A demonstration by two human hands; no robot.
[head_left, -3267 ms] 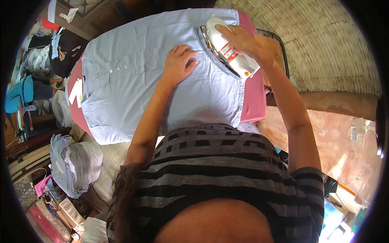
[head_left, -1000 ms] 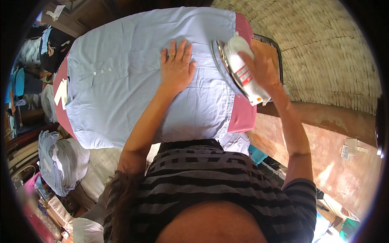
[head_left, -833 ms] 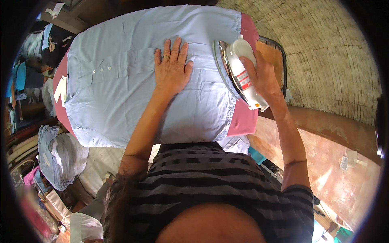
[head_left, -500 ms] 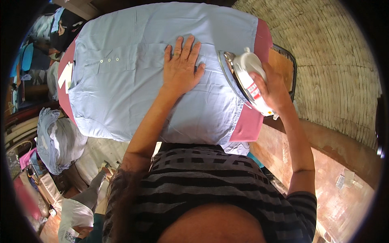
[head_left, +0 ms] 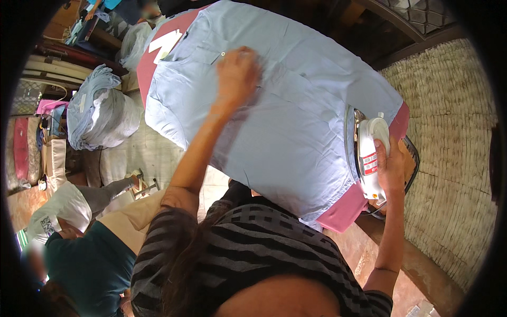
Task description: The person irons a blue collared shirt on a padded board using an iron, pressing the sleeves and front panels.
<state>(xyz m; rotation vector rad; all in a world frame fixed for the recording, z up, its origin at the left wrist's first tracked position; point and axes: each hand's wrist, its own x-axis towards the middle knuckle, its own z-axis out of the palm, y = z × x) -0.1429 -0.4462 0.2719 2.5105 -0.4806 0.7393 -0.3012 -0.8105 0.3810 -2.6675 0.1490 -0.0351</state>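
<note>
1. Gripping the white clothes iron from its outer side, the right hand is clamped on it. The thumb lies along the near face; the other fingers are mostly hidden.

2. The clothes iron is at the right end of the light blue shirt, beside the hem. Its soleplate is toward the cloth; whether it bears on the fabric or sits just above cannot be told. The hold appears chosen to steer the iron while keeping the fingers off the metal plate.

3. The left hand is over the shirt near the collar end, beside the one visible button. It is blurred, with fingers apparently curled. Whether they pinch cloth, press it or hang clear cannot be told. Its place at the opposite end from the iron would suit steadying or straightening the fabric, in this inspector's judgement.

4. The shirt lies lengthwise on the pink-covered ironing board, front up, with some creases visible. It is presumably spread this way to give the front a padded, supported surface. Pink cover shows past the hem and past the collar, where white tags lie.

5. A large bundle of bluish-grey cloth rests apart, left of the board. A co-worker in a dark teal top is at lower left.
</note>
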